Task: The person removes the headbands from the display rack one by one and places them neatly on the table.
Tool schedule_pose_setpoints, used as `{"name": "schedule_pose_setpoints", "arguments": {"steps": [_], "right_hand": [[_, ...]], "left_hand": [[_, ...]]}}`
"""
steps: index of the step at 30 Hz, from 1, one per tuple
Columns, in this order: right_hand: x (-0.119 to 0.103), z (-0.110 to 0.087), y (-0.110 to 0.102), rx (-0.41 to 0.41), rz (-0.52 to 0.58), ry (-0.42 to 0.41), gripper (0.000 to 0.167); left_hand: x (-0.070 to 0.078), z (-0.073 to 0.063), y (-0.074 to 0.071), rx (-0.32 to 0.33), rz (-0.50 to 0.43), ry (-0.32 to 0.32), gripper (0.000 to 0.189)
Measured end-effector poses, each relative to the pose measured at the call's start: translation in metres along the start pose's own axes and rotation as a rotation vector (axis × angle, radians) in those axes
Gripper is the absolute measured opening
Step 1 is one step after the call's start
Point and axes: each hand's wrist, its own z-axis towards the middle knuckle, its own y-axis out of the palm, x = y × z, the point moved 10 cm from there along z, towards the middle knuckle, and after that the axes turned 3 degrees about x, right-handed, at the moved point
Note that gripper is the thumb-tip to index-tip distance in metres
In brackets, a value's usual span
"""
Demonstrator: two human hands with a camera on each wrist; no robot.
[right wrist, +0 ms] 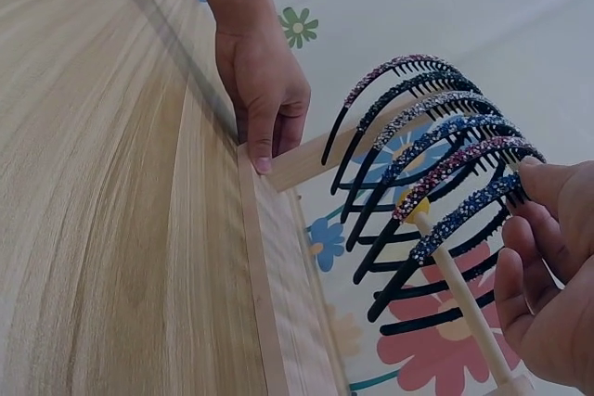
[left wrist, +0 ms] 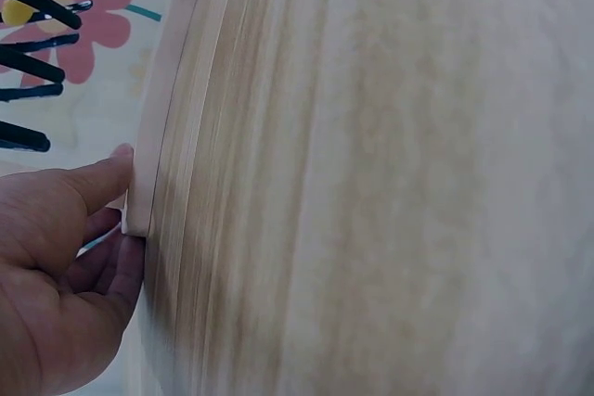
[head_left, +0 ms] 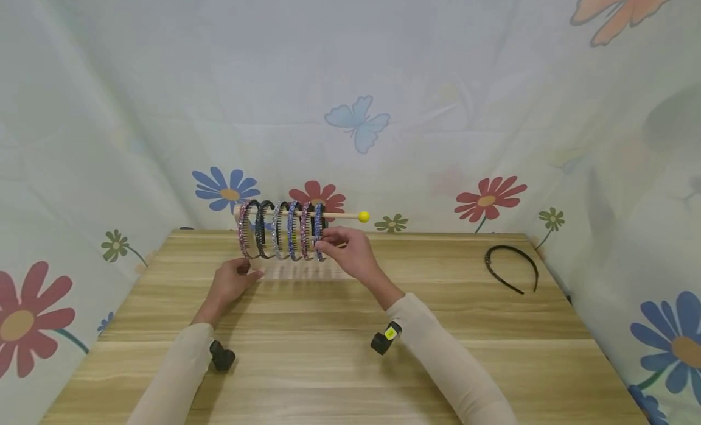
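Observation:
Several glitter-covered toothed headbands hang in a row on the rod of a wooden stand (head_left: pixel 342 215), which ends in a yellow ball (head_left: pixel 364 217). My right hand (head_left: pixel 350 252) pinches the outermost one, a blue glitter headband (right wrist: pixel 464 215), between thumb and fingers; the rod passes through its loop. Behind it in the row come pink, blue, silver, dark and pink headbands. With thumb above and fingers below, my left hand (left wrist: pixel 46 275) grips the end of the stand's flat wooden base (right wrist: pixel 269 271). Part of the base is hidden behind the headbands in the head view.
A plain black headband (head_left: pixel 488 260) lies on the right side of the wood-grain table (head_left: pixel 306 358). Behind the table hangs a white cloth (head_left: pixel 274 108) printed with flowers and butterflies. Each wrist carries a small black camera (head_left: pixel 221 355).

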Motion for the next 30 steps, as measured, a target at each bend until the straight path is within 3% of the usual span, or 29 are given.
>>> {"name": "schedule_pose_setpoints", "arguments": {"steps": [30], "right_hand": [[-0.025, 0.002, -0.038, 0.067, 0.04, -0.055, 0.031]], "left_hand": [[-0.001, 0.001, 0.0, -0.013, -0.003, 0.006, 0.047]]}}
